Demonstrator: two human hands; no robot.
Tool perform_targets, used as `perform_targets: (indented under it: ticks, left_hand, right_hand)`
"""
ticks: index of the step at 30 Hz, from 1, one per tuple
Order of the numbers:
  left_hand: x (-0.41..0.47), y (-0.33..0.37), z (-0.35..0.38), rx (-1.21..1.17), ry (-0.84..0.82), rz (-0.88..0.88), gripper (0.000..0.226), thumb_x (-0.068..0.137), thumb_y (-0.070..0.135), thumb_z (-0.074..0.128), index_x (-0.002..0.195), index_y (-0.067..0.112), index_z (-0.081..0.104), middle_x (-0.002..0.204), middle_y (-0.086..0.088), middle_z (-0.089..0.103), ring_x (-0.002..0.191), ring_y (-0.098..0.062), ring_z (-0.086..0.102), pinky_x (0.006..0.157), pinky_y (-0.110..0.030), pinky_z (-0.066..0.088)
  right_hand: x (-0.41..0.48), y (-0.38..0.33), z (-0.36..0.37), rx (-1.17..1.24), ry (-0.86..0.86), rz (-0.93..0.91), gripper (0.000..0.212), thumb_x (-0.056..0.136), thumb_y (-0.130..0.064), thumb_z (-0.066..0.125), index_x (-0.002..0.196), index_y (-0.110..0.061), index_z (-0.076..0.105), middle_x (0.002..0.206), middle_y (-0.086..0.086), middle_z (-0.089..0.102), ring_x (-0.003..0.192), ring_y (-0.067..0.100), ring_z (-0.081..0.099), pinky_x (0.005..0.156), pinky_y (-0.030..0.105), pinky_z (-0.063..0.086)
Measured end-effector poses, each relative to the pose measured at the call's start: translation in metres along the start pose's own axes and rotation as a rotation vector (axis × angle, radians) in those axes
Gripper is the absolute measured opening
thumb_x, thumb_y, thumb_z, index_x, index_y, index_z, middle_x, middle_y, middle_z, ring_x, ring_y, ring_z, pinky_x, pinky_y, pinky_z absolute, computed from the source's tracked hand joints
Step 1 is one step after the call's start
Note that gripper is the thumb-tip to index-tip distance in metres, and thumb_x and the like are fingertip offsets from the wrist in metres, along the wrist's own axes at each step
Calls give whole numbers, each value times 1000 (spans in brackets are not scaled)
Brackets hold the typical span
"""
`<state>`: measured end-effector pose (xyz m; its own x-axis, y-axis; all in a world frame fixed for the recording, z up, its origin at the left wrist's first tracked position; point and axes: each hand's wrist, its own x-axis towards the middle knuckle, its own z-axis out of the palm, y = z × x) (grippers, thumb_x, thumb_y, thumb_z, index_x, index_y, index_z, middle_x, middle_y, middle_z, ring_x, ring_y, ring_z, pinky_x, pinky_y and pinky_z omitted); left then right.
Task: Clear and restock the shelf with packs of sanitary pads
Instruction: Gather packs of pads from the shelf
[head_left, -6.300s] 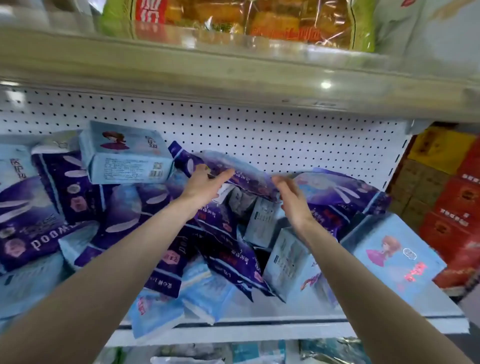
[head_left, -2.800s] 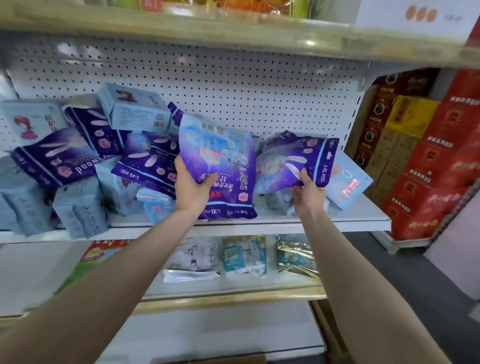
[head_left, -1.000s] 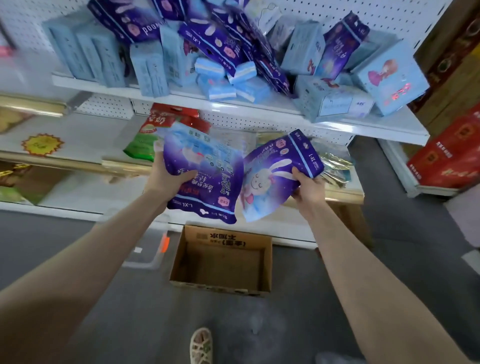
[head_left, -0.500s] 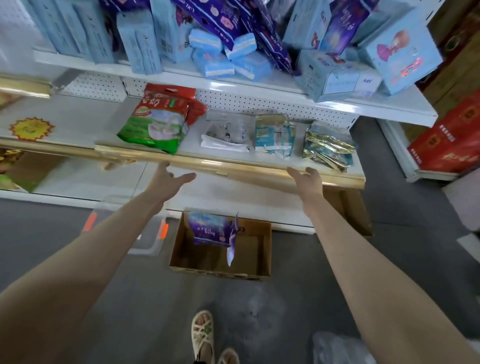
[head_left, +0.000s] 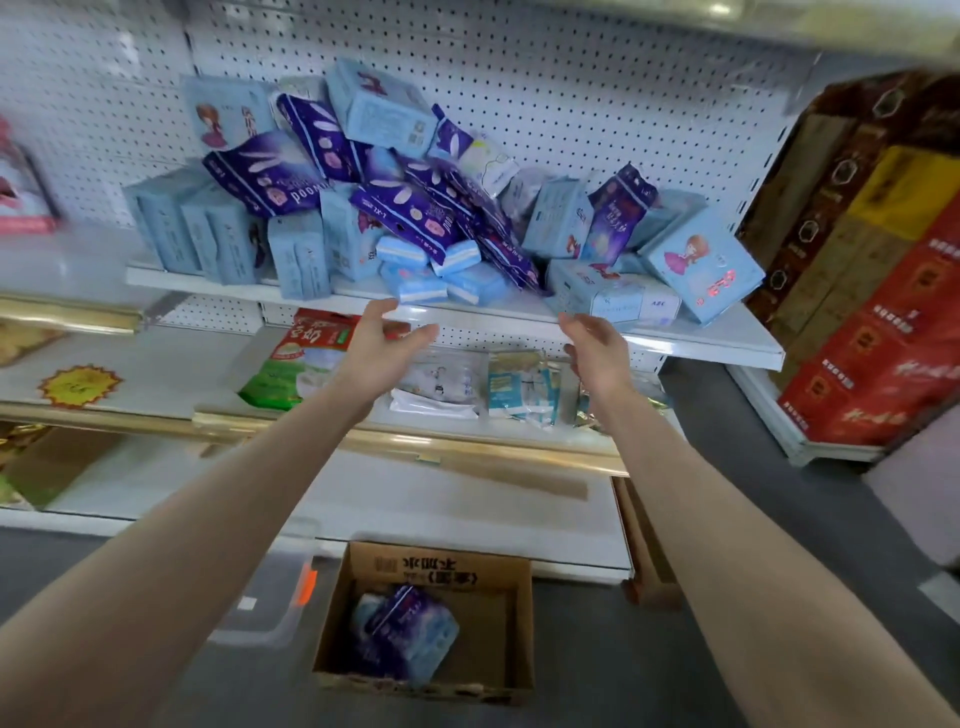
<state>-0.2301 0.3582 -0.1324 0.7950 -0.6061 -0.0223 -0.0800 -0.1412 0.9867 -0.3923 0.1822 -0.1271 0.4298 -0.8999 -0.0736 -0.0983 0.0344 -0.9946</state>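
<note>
- White metal shelf (head_left: 727, 344): both bare arms stretch up towards its front edge, with the left hand (head_left: 382, 345) and right hand (head_left: 597, 353) just below it and apart from each other.
- Both hands are empty, with palms turned inward and fingers loosely spread and slightly curved, touching nothing.
- On that shelf, against a white perforated pegboard back (head_left: 571, 78), lies a disorderly heap of sanitary pad packs (head_left: 415, 208). It mixes soft, glossy purple pouches with blocky pale-blue wrapped packs, some upright at the left and others tilted or stacked.
- A pale-blue square pack with a cartoon girl (head_left: 698, 262) leans at the right end of the heap.
- One purple pouch printed "L-XL" (head_left: 400, 210) lies across the middle, and another beside it shows upside-down letters ending in "wood".
- On the grey floor below stands an open brown cardboard box (head_left: 511, 623) with dark characters printed on its far flap. Inside it are purple-and-blue pad pouches (head_left: 405, 631).
</note>
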Motion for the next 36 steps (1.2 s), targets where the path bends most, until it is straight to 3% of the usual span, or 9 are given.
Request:
perform_targets:
  ticks: [4, 9, 13, 21, 25, 27, 31, 36]
  left_hand:
    - [11, 31, 8, -20, -13, 61, 69, 85, 33, 73, 141, 16, 37, 123, -8, 57, 111, -24, 60, 99, -42, 48]
    - [54, 63, 27, -8, -12, 121, 59, 89, 26, 69, 138, 12, 39, 112, -6, 57, 90, -11, 55, 96, -39, 47]
    - [106, 74, 49, -29, -38, 142, 60, 88, 26, 71, 137, 11, 40, 93, 5, 57, 92, -14, 55, 94, -39, 47]
    - [193, 93, 109, 11, -183, 165, 61, 88, 28, 70, 139, 13, 40, 115, -8, 58, 102, -17, 54, 96, -39, 46]
    - [220, 91, 130, 36, -190, 165, 61, 87, 28, 71, 138, 12, 41, 121, -13, 59, 102, -18, 55, 88, -34, 47]
    - [236, 92, 142, 38, -188, 165, 63, 87, 29, 71, 138, 12, 39, 122, -12, 58, 100, -18, 55, 83, -31, 44]
    - [258, 95, 158, 48, -188, 143, 65, 87, 30, 70, 140, 12, 37, 121, -8, 55, 99, -18, 55, 92, -36, 46]
    - [280, 94, 170, 30, -145, 132, 65, 88, 28, 70, 141, 11, 37, 118, -7, 53, 102, -18, 54, 95, -36, 47]
  right_hand:
    - [13, -24, -1, 10, -28, -63, 49, 91, -37, 66, 132, -13, 54, 132, 3, 59, 121, 23, 56, 87, 30, 43]
    - [54, -54, 1, 1, 3, -119, 49, 92, -33, 65, 134, -10, 52, 134, 5, 58, 122, 24, 56, 109, 40, 42]
    - [98, -68, -2, 13, 60, -145, 51, 91, -34, 67, 133, -9, 52, 133, 7, 59, 121, 24, 56, 97, 33, 43]
    - [173, -79, -19, 10, 184, -119, 45, 89, -37, 69, 124, -13, 56, 116, 1, 62, 110, 21, 58, 94, 37, 47]
    - [199, -79, -26, 2, 207, -101, 51, 92, -35, 65, 133, -9, 52, 128, 5, 59, 117, 24, 56, 88, 34, 44]
    - [217, -82, -30, 6, 220, -109, 53, 92, -36, 65, 135, -8, 50, 129, 5, 57, 120, 25, 55, 93, 36, 44]
    - [249, -84, -33, 9, 232, -99, 46, 91, -36, 67, 127, -12, 50, 118, 2, 57, 119, 27, 56, 105, 45, 44]
    - [290, -80, -32, -21, 212, -61, 67, 90, -37, 68, 139, -4, 36, 122, 5, 51, 119, 25, 52, 101, 37, 40]
